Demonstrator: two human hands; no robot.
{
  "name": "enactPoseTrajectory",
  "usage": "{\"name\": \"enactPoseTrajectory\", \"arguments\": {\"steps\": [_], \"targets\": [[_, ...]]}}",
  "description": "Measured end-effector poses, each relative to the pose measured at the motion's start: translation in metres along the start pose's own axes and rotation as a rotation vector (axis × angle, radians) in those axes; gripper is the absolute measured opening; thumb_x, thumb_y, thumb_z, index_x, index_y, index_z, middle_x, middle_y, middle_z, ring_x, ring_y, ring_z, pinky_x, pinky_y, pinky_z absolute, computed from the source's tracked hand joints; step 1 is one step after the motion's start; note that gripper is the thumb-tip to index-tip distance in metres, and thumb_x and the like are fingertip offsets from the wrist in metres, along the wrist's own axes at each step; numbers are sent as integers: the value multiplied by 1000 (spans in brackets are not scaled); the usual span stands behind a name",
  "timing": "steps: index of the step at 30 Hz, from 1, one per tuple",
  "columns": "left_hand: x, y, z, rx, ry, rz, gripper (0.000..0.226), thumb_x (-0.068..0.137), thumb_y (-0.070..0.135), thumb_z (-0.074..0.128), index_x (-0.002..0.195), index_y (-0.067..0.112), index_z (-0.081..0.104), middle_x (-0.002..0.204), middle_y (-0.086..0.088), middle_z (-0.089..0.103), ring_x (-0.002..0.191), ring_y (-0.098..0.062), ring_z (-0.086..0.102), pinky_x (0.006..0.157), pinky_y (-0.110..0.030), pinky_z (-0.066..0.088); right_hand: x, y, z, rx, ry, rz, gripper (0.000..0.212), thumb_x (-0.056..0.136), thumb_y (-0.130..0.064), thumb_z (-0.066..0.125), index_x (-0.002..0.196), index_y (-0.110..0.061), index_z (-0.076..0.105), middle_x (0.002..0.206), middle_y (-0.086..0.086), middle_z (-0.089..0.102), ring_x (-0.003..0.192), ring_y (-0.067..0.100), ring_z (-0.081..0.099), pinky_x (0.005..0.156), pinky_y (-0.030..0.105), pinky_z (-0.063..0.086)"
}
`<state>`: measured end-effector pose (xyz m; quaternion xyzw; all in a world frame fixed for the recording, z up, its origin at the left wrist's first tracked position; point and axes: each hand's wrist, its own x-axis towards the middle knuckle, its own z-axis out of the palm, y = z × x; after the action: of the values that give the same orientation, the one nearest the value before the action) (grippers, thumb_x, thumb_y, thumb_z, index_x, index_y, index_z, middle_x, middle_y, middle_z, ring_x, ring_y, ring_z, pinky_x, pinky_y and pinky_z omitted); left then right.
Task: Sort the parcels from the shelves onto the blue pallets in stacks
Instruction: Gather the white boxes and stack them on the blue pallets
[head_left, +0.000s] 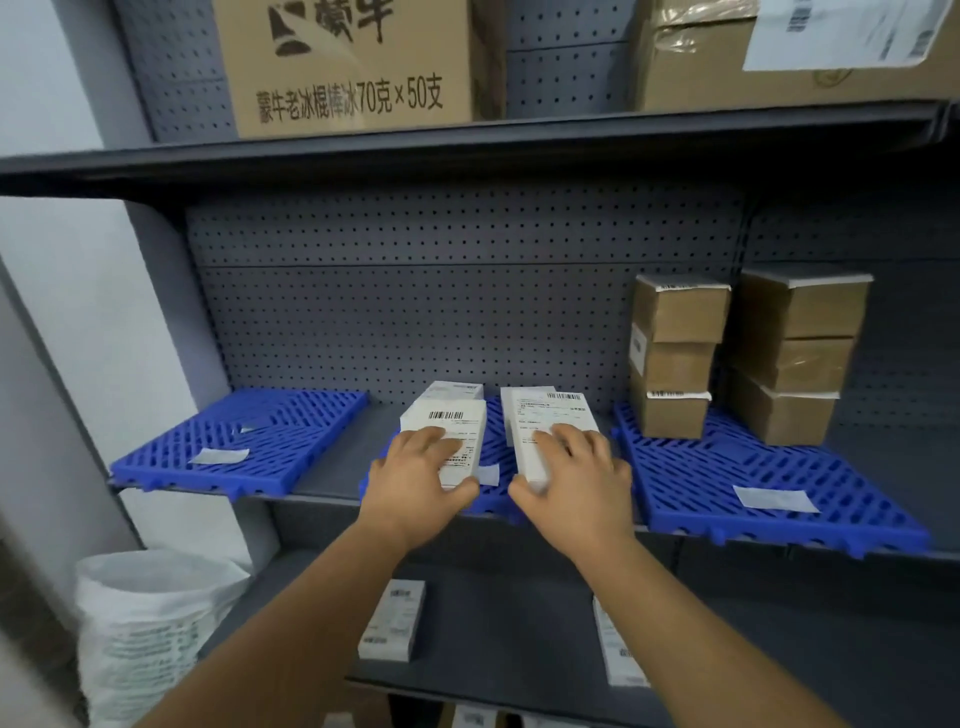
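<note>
Two bare forearms — no sleeves, gloves, rings or watch; left hand (415, 480), right hand (576, 480).

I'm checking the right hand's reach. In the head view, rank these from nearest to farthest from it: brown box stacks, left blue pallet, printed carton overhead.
1. Brown box stacks, to its right on the same shelf.
2. Left blue pallet, across to the left.
3. Printed carton, on the shelf above.

Two small stacks of white parcels (451, 415) (545, 415) side by side on the middle blue pallet (498, 457). Brown parcels (675, 353) stacked in two piles on the right blue pallet (727, 478). Left blue pallet (249, 436) flat on the shelf.
</note>
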<state>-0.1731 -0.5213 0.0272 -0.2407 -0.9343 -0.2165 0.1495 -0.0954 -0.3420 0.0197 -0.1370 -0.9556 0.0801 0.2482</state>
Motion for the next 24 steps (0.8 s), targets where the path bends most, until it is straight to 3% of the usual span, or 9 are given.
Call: {"name": "enactPoseTrajectory", "arguments": {"steps": [16,24], "targets": [[126,-56,20,-49,-72,51,60,84,54,53,139,31,42,151,10,28,138,-13,19,108,-46,26,110,-18,44,-96,-30,127,63,81,-59,45,137,-32,44,141,-10,39,127,18,31,95,45,33],[190,-64,47,-58,-129,103,71,83,62,47,145,32,30,155,9,19,140,-15,15,109,-48,25,162,-20,63,-86,-29,197,60,81,-61,46,134,-34,48,146,-10,36,134,15,29,106,51,29]]}}
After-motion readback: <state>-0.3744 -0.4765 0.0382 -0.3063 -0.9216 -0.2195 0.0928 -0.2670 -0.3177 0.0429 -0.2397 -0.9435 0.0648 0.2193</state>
